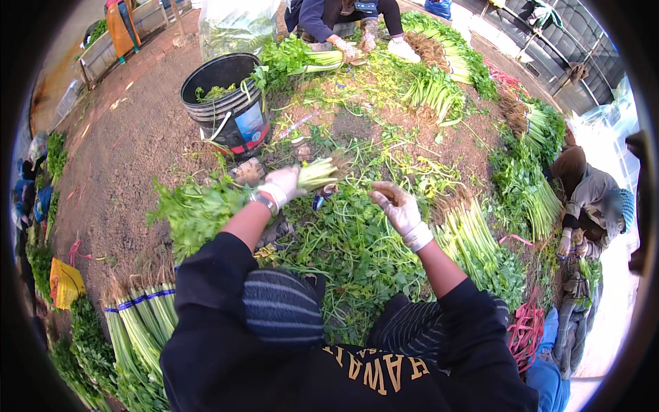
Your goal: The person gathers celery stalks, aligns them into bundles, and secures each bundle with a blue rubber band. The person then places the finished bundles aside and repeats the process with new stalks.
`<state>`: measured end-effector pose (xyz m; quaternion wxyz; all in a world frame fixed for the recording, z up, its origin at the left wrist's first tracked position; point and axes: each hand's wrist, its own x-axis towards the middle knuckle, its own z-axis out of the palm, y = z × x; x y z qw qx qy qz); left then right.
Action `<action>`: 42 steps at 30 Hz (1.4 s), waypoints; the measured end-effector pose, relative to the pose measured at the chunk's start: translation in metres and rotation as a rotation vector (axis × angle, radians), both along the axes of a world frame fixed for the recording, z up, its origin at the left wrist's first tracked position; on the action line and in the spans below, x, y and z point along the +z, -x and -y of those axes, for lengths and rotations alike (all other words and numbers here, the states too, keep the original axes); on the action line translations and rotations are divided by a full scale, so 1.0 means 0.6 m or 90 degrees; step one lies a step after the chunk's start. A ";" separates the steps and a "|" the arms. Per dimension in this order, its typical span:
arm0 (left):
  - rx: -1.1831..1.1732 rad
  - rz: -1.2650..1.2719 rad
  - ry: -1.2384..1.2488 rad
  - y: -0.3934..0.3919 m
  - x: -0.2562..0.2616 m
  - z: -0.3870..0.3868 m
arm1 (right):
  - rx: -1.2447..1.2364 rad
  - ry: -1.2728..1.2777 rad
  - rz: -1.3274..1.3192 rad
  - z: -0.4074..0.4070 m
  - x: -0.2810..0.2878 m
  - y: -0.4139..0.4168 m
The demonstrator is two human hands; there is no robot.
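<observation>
My left hand, in a pale glove, is closed around a bunch of celery. Its rooted end points right, and leafy tops spread on the other side of the wrist. My right hand, gloved with a soiled fingertip area, hangs over the leaf litter with fingers apart and nothing in it. Loose green leaves and stems cover the ground between my knees. Beside my right forearm lies a pile of celery stalks with roots. Below my left hand is a small dark blue object, too unclear to name.
A black bucket with leaf scraps stands ahead on the left. Banded celery bunches lie at my left side. Co-workers sit ahead and at the right, handling stalks. Pink straps lie near my right knee.
</observation>
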<state>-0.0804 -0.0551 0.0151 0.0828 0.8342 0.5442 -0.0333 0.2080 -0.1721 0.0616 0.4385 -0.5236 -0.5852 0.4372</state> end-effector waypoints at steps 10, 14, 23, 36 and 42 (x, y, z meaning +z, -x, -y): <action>0.098 -0.060 -0.043 -0.042 -0.018 0.023 | 0.085 -0.329 0.364 -0.223 -0.146 0.094; 0.020 -0.066 -0.154 -0.044 -0.027 0.011 | 0.108 -0.248 0.353 -0.245 -0.206 0.097; 0.034 0.098 -0.059 -0.019 -0.060 0.002 | 0.261 -0.050 0.425 -0.300 -0.127 0.153; 0.036 0.090 -0.056 -0.015 -0.065 0.009 | 0.175 -0.023 0.137 -0.287 -0.137 0.160; 0.029 0.091 -0.053 -0.012 -0.069 0.006 | -0.104 0.010 -0.271 -0.294 -0.182 0.126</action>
